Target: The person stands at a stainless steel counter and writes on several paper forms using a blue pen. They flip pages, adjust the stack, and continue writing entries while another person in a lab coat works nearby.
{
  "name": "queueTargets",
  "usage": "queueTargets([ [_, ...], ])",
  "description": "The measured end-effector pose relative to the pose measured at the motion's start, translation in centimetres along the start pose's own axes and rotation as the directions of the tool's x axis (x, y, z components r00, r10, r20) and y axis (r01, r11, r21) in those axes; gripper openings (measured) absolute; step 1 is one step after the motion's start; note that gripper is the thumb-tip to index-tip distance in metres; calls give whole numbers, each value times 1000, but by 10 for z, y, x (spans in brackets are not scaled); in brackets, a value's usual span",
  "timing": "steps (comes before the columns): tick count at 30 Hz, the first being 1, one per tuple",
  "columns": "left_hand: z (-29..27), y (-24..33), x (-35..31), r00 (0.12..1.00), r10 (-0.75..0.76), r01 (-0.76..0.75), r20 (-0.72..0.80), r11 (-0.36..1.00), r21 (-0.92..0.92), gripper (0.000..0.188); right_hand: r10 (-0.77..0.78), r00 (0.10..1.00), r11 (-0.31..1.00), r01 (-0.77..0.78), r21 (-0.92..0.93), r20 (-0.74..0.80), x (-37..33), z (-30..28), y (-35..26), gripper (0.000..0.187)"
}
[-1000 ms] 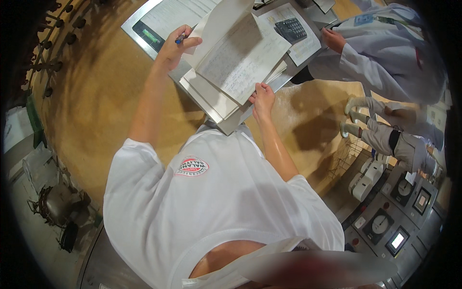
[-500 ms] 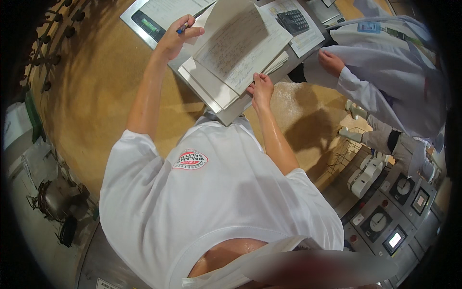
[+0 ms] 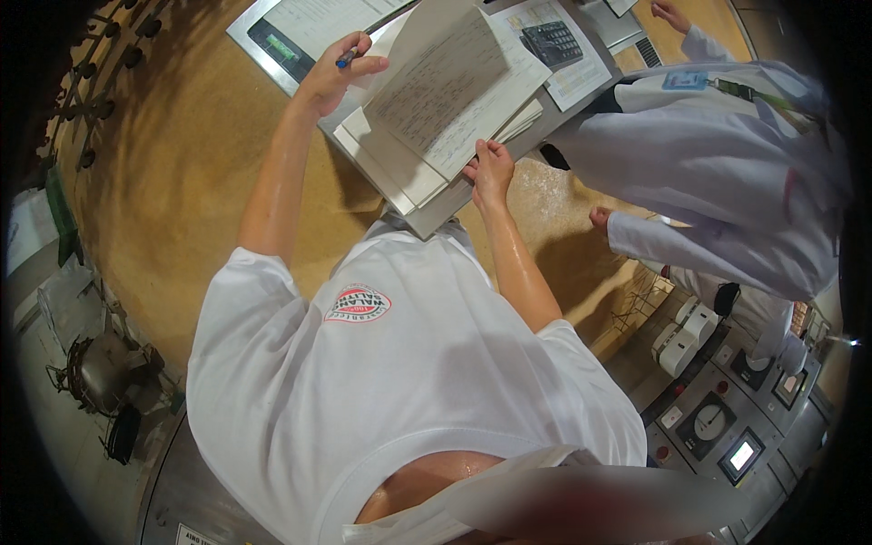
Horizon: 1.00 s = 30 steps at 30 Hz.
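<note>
My left hand (image 3: 338,76) is closed round a pen (image 3: 346,58) with a blue end, its thumb stretched toward a raised page. Below that page lies a thick open notebook (image 3: 400,162), its sheets covered in handwriting. At the notebook's near right edge, my right hand (image 3: 491,173) pinches the pages between thumb and fingers. The notebook rests at the corner of a grey metal table (image 3: 434,218). Beyond it, a black calculator (image 3: 556,44) sits on a printed sheet (image 3: 589,80).
A flat device with a green-lit display (image 3: 279,49) is at the table's far left. A co-worker in a white coat (image 3: 690,154) stands close on the right. Control panels with dials (image 3: 711,421) stand at lower right, and a dark wheeled rack (image 3: 100,82) at far left.
The co-worker on the right has shifted, one arm now reaching past the table's far end and the other hanging lower. My hands and the notebook have barely moved.
</note>
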<state>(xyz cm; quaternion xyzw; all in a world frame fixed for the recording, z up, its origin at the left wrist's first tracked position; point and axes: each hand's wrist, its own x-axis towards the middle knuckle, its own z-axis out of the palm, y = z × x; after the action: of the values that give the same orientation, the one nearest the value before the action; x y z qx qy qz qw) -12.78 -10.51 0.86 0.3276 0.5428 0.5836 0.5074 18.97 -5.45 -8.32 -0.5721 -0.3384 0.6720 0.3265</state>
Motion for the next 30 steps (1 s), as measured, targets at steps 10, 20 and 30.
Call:
queueTargets([
  [10,12,-34,16,998,35,-22,-48,966,256,42,73,988,967,-104,233,137,1,-9,-8,56],
  [20,30,-81,41,951,210,61,-227,592,804,41,-35,957,997,12,79,288,0,13,-12,32],
  [30,-164,31,-16,673,663,-153,-326,557,816,34,-249,173,-345,904,-254,953,43,108,-56,56],
])
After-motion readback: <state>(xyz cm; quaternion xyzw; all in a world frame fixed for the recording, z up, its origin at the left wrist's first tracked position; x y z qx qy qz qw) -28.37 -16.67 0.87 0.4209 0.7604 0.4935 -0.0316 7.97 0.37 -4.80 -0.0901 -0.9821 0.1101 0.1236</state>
